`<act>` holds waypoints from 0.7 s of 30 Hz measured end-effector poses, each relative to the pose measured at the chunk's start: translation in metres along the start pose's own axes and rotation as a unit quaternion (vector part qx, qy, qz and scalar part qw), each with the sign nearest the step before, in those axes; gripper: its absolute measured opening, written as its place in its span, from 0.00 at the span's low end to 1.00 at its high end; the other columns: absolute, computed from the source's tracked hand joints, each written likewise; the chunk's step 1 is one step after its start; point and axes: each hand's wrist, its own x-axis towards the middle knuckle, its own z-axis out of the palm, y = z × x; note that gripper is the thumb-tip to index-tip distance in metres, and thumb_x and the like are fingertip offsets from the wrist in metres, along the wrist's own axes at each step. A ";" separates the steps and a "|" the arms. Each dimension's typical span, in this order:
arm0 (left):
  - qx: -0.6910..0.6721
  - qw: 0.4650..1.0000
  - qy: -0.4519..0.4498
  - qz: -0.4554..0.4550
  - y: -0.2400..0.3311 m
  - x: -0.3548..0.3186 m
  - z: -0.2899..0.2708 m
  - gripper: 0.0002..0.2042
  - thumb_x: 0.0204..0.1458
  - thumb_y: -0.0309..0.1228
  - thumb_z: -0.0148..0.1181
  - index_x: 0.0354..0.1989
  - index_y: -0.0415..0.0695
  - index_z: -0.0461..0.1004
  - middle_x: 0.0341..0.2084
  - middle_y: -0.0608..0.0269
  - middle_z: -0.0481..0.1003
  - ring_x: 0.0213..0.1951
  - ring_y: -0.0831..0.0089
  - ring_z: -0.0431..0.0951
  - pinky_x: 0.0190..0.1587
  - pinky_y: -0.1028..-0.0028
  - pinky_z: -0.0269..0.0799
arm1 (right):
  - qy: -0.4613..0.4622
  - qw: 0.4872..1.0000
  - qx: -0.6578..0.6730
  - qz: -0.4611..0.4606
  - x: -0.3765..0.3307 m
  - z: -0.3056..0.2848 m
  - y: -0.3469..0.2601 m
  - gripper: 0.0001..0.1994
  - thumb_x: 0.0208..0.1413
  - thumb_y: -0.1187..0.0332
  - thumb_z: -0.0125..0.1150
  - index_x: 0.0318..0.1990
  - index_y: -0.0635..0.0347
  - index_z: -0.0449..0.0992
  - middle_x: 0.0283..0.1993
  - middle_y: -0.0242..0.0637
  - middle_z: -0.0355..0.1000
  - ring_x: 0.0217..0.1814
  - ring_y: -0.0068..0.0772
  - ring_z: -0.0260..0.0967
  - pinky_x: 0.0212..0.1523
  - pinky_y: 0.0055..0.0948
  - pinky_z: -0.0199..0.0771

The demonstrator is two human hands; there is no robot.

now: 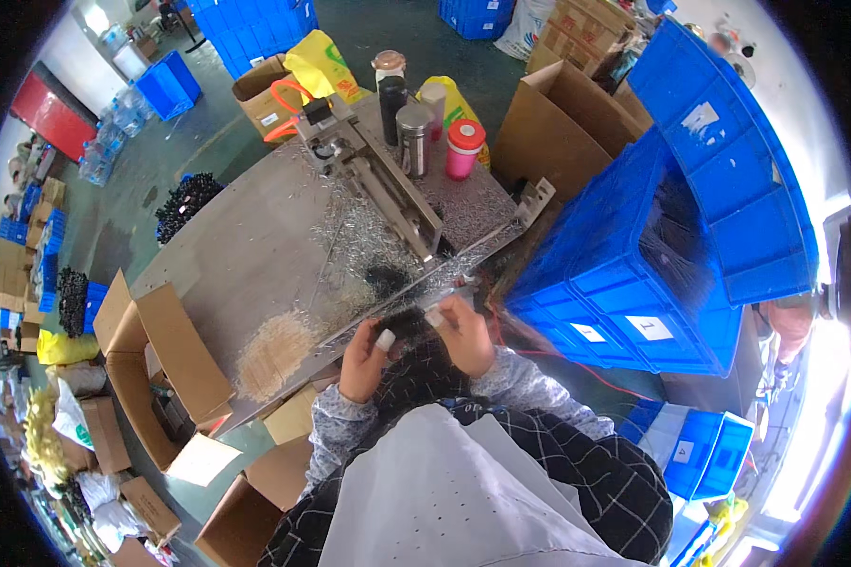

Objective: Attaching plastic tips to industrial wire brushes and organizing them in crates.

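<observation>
Left hand [359, 364] and right hand [465, 338], angled inward, grip a dark piece [407, 324]

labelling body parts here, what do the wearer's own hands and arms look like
The left hand and right hand wear no gloves, but each thumb has a white covering. Long, mottled grey-and-white sleeves cover the forearms.
</observation>
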 end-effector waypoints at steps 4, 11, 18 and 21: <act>0.038 0.998 0.046 -0.022 -0.014 -0.001 -0.002 0.07 0.51 0.26 0.46 0.37 0.38 0.64 0.22 0.68 0.67 0.22 0.82 0.65 0.24 0.82 0.61 | -0.019 0.999 -0.038 -0.010 -0.003 -0.005 -0.003 0.06 0.48 0.73 0.53 0.33 0.64 0.64 0.23 0.37 0.66 0.25 0.21 0.65 0.26 0.21 0.64; 0.111 0.981 0.148 -0.053 -0.047 0.029 -0.027 0.10 0.50 0.34 0.47 0.26 0.39 0.67 0.13 0.69 0.66 0.16 0.84 0.62 0.18 0.82 0.56 | 0.248 0.877 -0.388 -0.134 0.027 -0.150 0.005 0.08 0.47 0.71 0.52 0.36 0.59 0.70 0.37 0.39 0.69 0.39 0.37 0.65 0.41 0.30 0.64; 0.075 0.990 0.083 -0.082 -0.078 0.064 -0.031 0.11 0.50 0.34 0.48 0.20 0.41 0.65 0.12 0.71 0.65 0.15 0.85 0.59 0.18 0.82 0.52 | 0.395 0.528 -0.703 -0.266 0.013 -0.249 -0.004 0.10 0.51 0.62 0.48 0.38 0.56 0.69 0.35 0.36 0.70 0.37 0.38 0.65 0.41 0.36 0.60; 0.078 0.993 0.066 -0.060 -0.082 0.070 -0.033 0.11 0.49 0.33 0.49 0.19 0.41 0.65 0.11 0.72 0.63 0.15 0.85 0.59 0.18 0.82 0.52 | 0.355 0.664 -0.646 -0.127 0.009 -0.268 0.012 0.13 0.53 0.58 0.44 0.37 0.55 0.69 0.35 0.37 0.70 0.37 0.39 0.66 0.39 0.38 0.59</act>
